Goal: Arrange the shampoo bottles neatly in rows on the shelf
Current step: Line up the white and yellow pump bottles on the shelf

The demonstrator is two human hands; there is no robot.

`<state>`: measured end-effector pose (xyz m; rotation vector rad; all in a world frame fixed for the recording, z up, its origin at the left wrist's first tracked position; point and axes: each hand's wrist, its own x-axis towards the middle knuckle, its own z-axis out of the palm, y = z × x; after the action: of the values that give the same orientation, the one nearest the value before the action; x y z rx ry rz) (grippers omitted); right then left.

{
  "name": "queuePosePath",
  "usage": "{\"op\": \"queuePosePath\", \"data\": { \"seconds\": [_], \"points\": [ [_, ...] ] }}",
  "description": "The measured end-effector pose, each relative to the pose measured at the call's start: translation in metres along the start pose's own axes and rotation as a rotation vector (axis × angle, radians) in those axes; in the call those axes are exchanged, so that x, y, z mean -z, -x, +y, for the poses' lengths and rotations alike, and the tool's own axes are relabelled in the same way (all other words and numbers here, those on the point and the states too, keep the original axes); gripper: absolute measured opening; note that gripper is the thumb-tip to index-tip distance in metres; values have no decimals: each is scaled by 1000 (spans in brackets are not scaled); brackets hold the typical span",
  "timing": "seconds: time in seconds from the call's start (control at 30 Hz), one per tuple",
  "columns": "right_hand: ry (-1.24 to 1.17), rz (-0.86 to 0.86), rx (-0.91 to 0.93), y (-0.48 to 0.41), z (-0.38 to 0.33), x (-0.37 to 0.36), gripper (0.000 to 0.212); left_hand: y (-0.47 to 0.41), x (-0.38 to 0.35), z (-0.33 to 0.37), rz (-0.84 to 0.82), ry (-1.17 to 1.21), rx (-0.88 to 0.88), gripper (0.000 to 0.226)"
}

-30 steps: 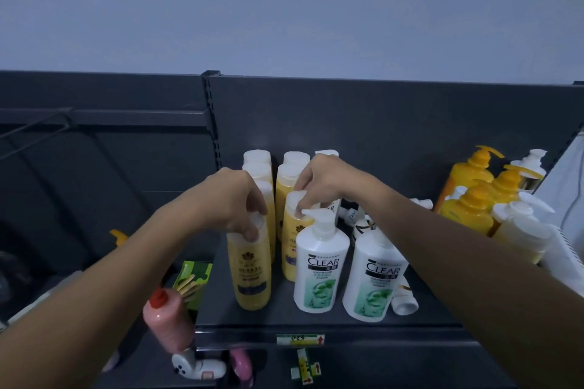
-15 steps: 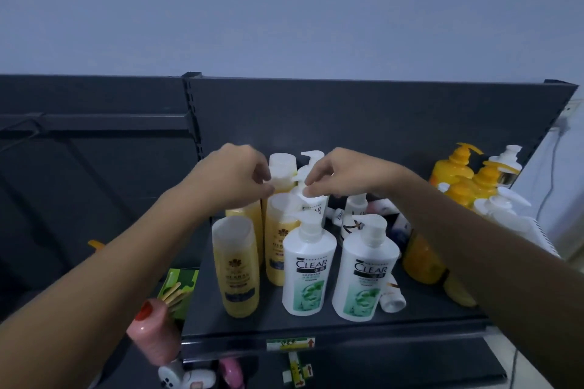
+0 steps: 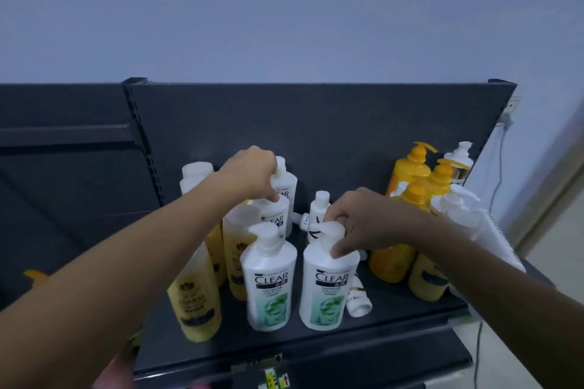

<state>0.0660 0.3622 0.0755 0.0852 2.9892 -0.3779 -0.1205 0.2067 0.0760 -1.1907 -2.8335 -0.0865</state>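
So, quick rundown of the shelf right now.

Right grip: right hand (image 3: 357,224) is pinched around the pump head of the front-right white plastic CLEAR pump bottle with the green label (image 3: 327,287), thumb down on its shoulder. Closed on it, not loose.

Left grip: left hand (image 3: 252,175) reaches further back and is curled over the top of a second-row white CLEAR bottle (image 3: 275,215). Looks like it's holding the pump, but the fingertips are hidden, so can't say how firmly.

Key relation: both bottles stand upright, long axis vertical, each right under its hand. The right hand's bottle is at the front, the left one's behind the front-left white CLEAR pump bottle (image 3: 270,284).

Rows: the front two CLEAR bottles are side by side with a gap between them; I'd guess the right one needs nudging left to close it.

Around: pale yellow flip-cap bottles (image 3: 196,300) queue along the left, orange-yellow pump bottles (image 3: 410,167) cluster far right, and a small white bottle (image 3: 358,298) lies tipped over on the dark metal shelf (image 3: 395,316), just beside the held one.

Risk: sliding by the pump could wobble it.
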Motion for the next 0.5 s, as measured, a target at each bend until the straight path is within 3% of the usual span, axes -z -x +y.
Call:
{"op": "queuePosePath", "data": {
  "seconds": [0.17, 0.33, 0.5],
  "points": [
    [-78, 57, 25, -2, 8, -5, 21, -13, -4, 8, 22, 38, 32, 24],
    [-103, 131, 13, -13, 13, -7, 17, -26, -9, 18, 48, 74, -22, 35],
    [-122, 207, 23, -40, 14, -16, 27, -38, -16, 22, 84, 107, -62, 26]
  ]
}}
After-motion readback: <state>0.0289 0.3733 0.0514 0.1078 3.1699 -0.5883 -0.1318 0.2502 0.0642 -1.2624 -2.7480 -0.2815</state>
